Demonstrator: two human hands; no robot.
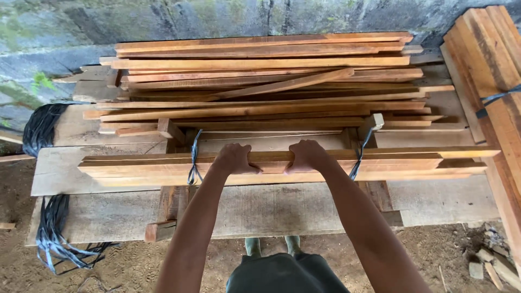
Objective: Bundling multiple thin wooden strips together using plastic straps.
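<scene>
Soft, even daylight, no hard shadows, no glare. Light slightly stronger at right, where leaning planks (pixel 488 59) look paler. Dim band above stacked slats (pixel 266 76): mossy wall (pixel 65 32) dark, low contrast. Faint shade under bundle (pixel 282 163) beneath both grips. Focus sharp at centre; wide-lens bowing at edges, mild softness in corners, dirt ground (pixel 450 249) slightly blurred.
</scene>
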